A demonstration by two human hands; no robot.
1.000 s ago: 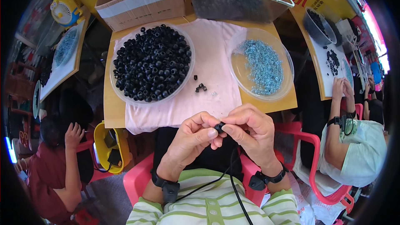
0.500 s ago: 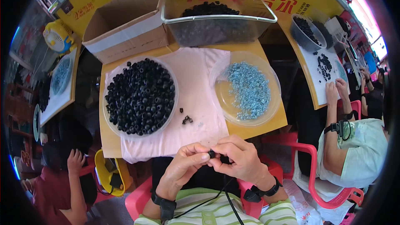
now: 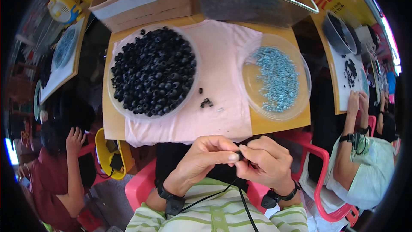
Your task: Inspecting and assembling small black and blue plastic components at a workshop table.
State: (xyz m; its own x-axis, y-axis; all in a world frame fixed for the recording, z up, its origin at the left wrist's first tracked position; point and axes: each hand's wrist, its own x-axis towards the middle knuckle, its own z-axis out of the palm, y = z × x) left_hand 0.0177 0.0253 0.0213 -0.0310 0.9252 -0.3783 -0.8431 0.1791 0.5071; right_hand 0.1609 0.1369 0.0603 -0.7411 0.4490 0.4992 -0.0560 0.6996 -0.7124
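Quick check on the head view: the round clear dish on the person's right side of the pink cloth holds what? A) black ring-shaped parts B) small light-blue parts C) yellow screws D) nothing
B: the right-hand clear dish holds a heap of small light-blue parts; the black ring-shaped parts fill the other dish, on the left of the pink cloth.

One view only: a fisheye camera worn on the head looks steeply down and forward. The person's own hands, the left hand (image 3: 201, 157) and right hand (image 3: 264, 163), sit close under the lens near the lower edge. The worktop (image 3: 113, 122) lies just beyond them, mid-frame. Its straight edges bow toward the dark round rim, where neighbouring seats appear small at both sides.
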